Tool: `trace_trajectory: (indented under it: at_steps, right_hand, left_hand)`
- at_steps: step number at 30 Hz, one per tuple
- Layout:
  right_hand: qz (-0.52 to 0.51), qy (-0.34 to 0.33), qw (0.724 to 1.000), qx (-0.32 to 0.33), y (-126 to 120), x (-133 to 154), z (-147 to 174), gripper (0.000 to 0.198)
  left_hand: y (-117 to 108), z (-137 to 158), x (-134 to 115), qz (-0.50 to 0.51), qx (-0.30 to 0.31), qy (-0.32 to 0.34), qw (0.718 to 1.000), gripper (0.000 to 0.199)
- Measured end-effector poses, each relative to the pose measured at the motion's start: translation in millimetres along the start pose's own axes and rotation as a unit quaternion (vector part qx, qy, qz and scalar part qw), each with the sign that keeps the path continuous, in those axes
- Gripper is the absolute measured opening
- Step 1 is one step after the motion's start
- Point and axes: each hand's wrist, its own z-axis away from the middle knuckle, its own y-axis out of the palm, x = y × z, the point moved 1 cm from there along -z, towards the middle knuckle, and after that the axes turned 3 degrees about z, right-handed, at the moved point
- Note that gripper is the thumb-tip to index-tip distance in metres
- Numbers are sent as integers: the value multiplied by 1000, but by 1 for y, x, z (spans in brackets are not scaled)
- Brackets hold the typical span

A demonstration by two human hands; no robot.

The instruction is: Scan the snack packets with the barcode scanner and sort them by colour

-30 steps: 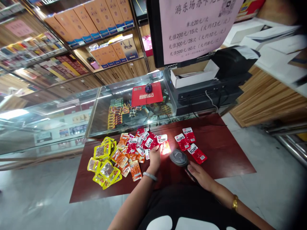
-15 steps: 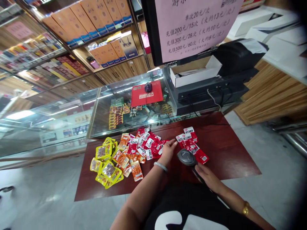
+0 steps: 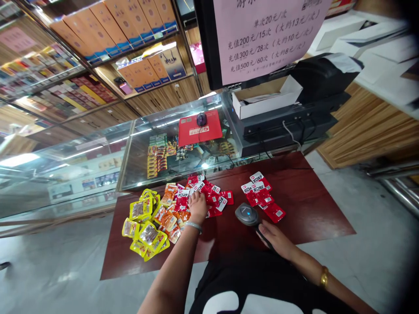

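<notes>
Seemingly partway: some red packets point(image 3: 262, 199) right of the scanner point(image 3: 246, 215), a larger mixed heap point(image 3: 166, 216) left.
Right hand point(image 3: 276, 239) grips the scanner; left hand point(image 3: 198, 207) over the heap, grip unclear.

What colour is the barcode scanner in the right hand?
The barcode scanner is grey with a small blue light, best seen in the head-camera view.

The dark red bench point(image 3: 316, 209) carries yellow packets point(image 3: 149, 234) at nine o'clock, orange packets point(image 3: 166, 218) just beside them, a heap of red packets point(image 3: 212, 197) near eleven, and a smaller red cluster point(image 3: 258, 197) at two.
</notes>
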Motion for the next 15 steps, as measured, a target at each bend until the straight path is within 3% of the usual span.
trace_trajectory:
  at_steps: [4, 7, 11, 15]
  right_hand:
    - [-14, 3, 1000, -6, 5, -2, 0, 53]
    - [-36, 20, 999, 5, 10, -4, 0, 51]
    - [-74, 14, 997, 32, 15, 0, 0, 45]
    - [-78, 0, 996, 33, 16, 10, 0, 45]
  left_hand:
    - [1, 12, 6, 40, 41, 7, 998, 40]
    - [3, 22, 0, 152, 82, -22, 985, 45]
    - [7, 34, -27, 286, 104, -19, 952, 40]
    - [8, 44, -55, 262, 117, 15, 958, 35]
